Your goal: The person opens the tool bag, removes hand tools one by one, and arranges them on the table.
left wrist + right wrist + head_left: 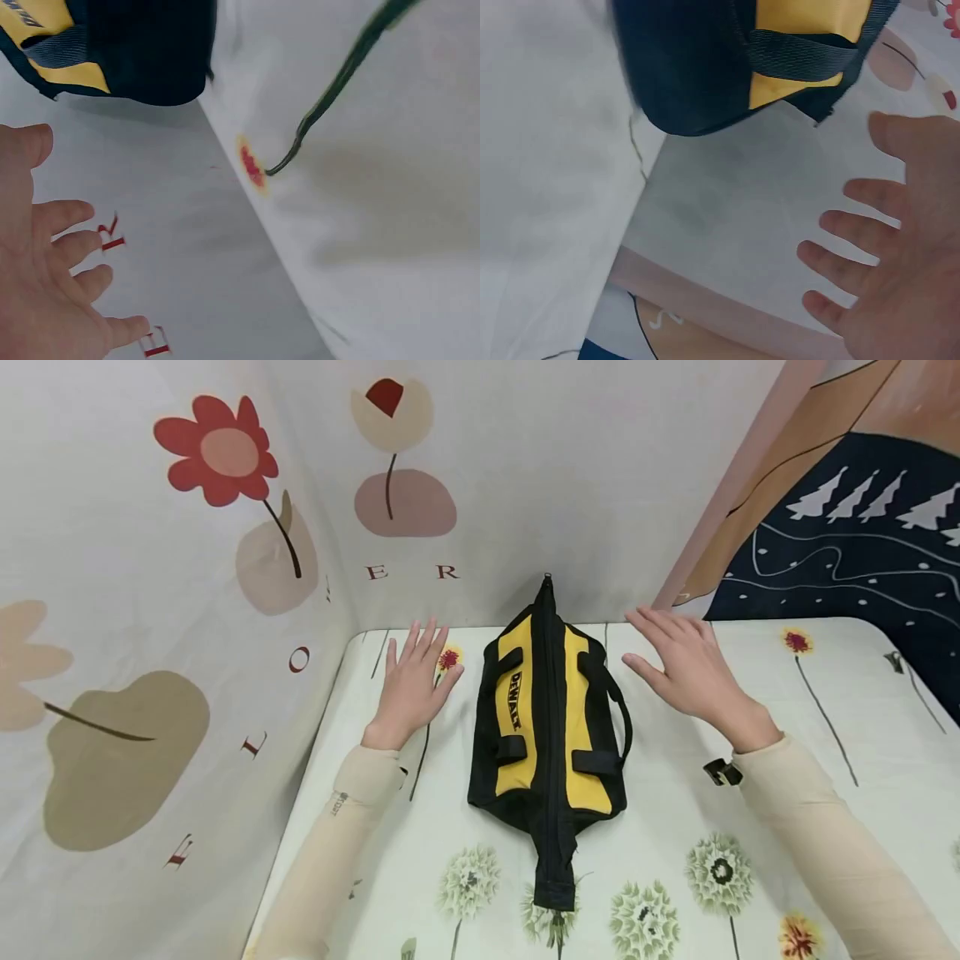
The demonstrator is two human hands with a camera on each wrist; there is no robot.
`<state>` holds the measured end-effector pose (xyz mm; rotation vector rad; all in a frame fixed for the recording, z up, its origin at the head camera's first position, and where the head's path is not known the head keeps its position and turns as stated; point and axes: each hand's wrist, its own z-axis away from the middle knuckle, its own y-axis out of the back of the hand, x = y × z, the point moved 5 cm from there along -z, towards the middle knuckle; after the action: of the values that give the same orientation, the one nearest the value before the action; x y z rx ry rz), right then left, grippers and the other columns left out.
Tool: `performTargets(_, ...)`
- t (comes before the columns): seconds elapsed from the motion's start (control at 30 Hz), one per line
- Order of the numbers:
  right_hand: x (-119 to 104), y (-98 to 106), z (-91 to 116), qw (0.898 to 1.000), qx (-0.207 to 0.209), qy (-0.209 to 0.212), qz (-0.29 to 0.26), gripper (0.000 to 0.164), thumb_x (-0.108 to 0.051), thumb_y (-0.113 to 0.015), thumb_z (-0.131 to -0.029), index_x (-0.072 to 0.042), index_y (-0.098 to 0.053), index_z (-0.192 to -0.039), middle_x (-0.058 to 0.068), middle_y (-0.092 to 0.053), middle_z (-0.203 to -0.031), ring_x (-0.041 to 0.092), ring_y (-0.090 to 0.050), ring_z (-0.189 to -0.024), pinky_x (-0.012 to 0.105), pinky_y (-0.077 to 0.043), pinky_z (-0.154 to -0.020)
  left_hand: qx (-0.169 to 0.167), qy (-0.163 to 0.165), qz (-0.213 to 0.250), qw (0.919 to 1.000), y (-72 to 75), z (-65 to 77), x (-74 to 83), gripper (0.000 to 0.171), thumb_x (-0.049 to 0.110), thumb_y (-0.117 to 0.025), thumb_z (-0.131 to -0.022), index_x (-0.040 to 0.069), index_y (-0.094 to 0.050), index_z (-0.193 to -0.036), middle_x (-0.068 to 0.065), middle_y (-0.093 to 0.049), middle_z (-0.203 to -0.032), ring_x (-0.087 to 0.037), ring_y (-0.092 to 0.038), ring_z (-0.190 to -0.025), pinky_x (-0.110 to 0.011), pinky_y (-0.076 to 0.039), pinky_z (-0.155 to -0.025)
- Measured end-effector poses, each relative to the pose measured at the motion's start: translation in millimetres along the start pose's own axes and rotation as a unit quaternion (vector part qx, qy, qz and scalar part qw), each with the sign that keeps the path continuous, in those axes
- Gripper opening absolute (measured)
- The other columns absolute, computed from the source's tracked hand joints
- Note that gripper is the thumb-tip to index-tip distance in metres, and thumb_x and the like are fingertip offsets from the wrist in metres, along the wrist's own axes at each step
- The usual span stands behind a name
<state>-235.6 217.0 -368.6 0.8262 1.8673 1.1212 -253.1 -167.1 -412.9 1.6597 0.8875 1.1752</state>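
The left hand (pixel 411 689) and right hand (pixel 686 670) are apart, fingers extended, holding nothing. The bag (pixel 553 710) rests on the counter (pixel 667 810), centre frame. Caution: one-sided pulling on its protruding handle (pixel 597 763) could tip it.

Zipped fabric bag (pixel 551 718), black with yellow panels (pixel 583 718). White cloth surface (pixel 667 802), printed with green dandelions (pixel 645 922). Far right, navy fabric hanging (pixel 787 547), patterned with white trees (pixel 817 497).

Bag (pixel 553 710) on table (pixel 675 793), between left grip (pixel 411 689) and right grip (pixel 690 672); wall (pixel 570 460) behind table
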Motion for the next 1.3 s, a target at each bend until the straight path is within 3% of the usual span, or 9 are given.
performTargets(0.13, 0.4, -1.5, -13.0, 0.999, 0.019, -0.002, -0.033, 0.056, -0.024, -0.069, -0.111, 0.000, -0.056, -0.160, 0.029, -0.054, -0.162, 0.055, -0.050, -0.146, 0.075, -0.033, -0.116, 0.017, -0.007, 0.027, 0.9994, -3.6, -10.8, 2.5, 0.073, 0.046, -0.052, -0.116, 0.007, -0.032, -0.175, -0.014, -0.021, -0.184, -0.033, -0.008, -0.173, -0.062, 0.001, -0.136)
performTargets(0.23, 0.9, -4.5, -23.5, 0.995, 0.034, -0.008, -0.096, 0.051, -0.020, -0.069, -0.111, 0.000, -0.059, -0.157, 0.027, -0.060, -0.157, 0.051, -0.057, -0.141, 0.073, -0.039, -0.115, 0.034, -0.020, 0.057, 0.9976, -6.1, -20.7, 9.4, 0.070, 0.043, -0.053, -0.117, 0.005, -0.036, -0.174, -0.018, -0.026, -0.183, -0.035, -0.012, -0.172, -0.059, -0.003, -0.137)
performTargets(0.4, 1.4, -10.3, -46.1, 0.968, 0.053, -0.040, -0.240, 0.046, -0.016, -0.068, -0.112, -0.002, -0.062, -0.156, 0.022, -0.067, -0.149, 0.041, -0.064, -0.132, 0.065, -0.046, -0.116, 0.061, -0.048, 0.105, 0.9914, -8.4, -41.4, 25.0, 0.063, 0.036, -0.052, -0.118, 0.003, -0.041, -0.171, -0.021, -0.036, -0.177, -0.037, -0.023, -0.169, -0.055, -0.013, -0.137)
performTargets(0.5, -1.1, -13.2, -56.7, 0.957, 0.064, -0.053, -0.279, 0.044, -0.016, -0.067, -0.113, -0.001, -0.062, -0.154, 0.022, -0.069, -0.144, 0.038, -0.065, -0.129, 0.050, -0.049, -0.114, 0.068, -0.063, 0.129, 0.9873, -13.8, -50.4, 35.0, 0.061, 0.033, -0.052, -0.118, 0.003, -0.042, -0.170, -0.021, -0.040, -0.175, -0.039, -0.029, -0.166, -0.054, -0.019, -0.136)
performTargets(0.63, -4.0, -19.8, -61.6, 0.952, 0.060, -0.066, -0.292, 0.042, -0.016, -0.068, -0.112, 0.000, -0.064, -0.151, 0.021, -0.071, -0.140, 0.037, -0.066, -0.125, 0.032, -0.048, -0.104, 0.041, -0.059, 0.160, 0.9846, -27.1, -54.4, 48.9, 0.061, 0.034, -0.051, -0.119, 0.007, -0.039, -0.173, -0.019, -0.039, -0.176, -0.038, -0.031, -0.166, -0.052, -0.024, -0.135)
performTargets(0.7, -5.4, -21.9, -64.8, 0.949, 0.057, -0.068, -0.301, 0.040, -0.015, -0.069, -0.111, 0.001, -0.066, -0.148, 0.022, -0.071, -0.138, 0.036, -0.066, -0.123, 0.029, -0.048, -0.103, 0.031, -0.051, 0.176, 0.9826, -31.3, -57.3, 53.8, 0.062, 0.036, -0.051, -0.119, 0.010, -0.038, -0.174, -0.018, -0.043, -0.174, -0.037, -0.035, -0.164, -0.053, -0.027, -0.134)
performTargets(0.9, -5.6, -27.5, -82.1, 0.938, 0.064, -0.077, -0.332, 0.035, -0.009, -0.071, -0.110, 0.006, -0.067, -0.141, 0.024, -0.071, -0.132, 0.035, -0.067, -0.117, 0.019, -0.048, -0.096, 0.052, -0.031, 0.274, 0.9598, -36.8, -72.3, 56.7, 0.059, 0.031, -0.054, -0.119, 0.006, -0.040, -0.171, -0.016, -0.066, -0.150, -0.035, -0.055, -0.147, -0.054, -0.041, -0.125)
performTargets(1.03, -7.8, -36.2, -94.1, 0.935, 0.060, -0.088, -0.339, 0.032, -0.010, -0.072, -0.109, 0.004, -0.069, -0.138, 0.023, -0.072, -0.132, 0.034, -0.068, -0.117, 0.022, -0.051, -0.096, 0.065, -0.009, 0.326, 0.9430, -42.1, -78.7, 54.1, 0.057, 0.025, -0.056, -0.118, 0.005, -0.041, -0.170, -0.015, -0.070, -0.144, -0.032, -0.060, -0.140, -0.051, -0.045, -0.122)
performTargets(1.3, -16.1, -44.0, -118.8, 0.936, 0.074, -0.096, -0.329, 0.026, -0.011, -0.072, -0.109, 0.002, -0.067, -0.131, 0.021, -0.070, -0.128, 0.035, -0.068, -0.117, 0.036, -0.052, -0.100, 0.060, -0.011, 0.369, 0.9275, -51.6, -87.1, 56.1, 0.057, 0.020, -0.056, -0.118, 0.005, -0.040, -0.170, -0.016, -0.069, -0.147, -0.034, -0.062, -0.140, -0.050, -0.044, -0.124)
